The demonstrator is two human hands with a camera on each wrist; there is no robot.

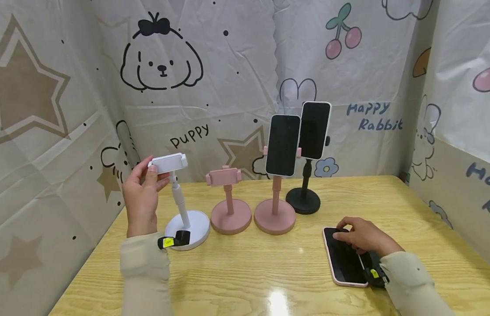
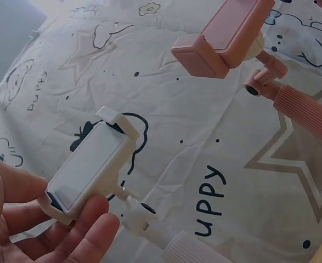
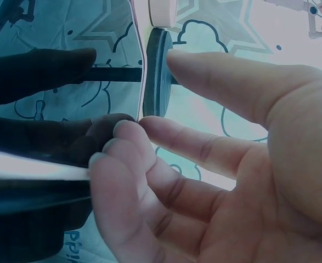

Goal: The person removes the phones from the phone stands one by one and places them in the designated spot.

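On the left, my left hand pinches the near end of the clamp on a white phone stand. The left wrist view shows the thumb on the front of that white clamp and fingers behind and under it. My right hand is over a pink-edged phone lying screen up on the table. In the right wrist view, bent fingertips touch the dark screen, while the thumb is extended apart from it. Beside this phone, a second dark flat object is mostly hidden by the right hand and wrist.
A pink phone stand with nothing in its clamp stands right of the white one. Another pink stand holds a phone. Behind it, a black stand holds a white-edged phone. Printed cloth walls surround the wooden table.
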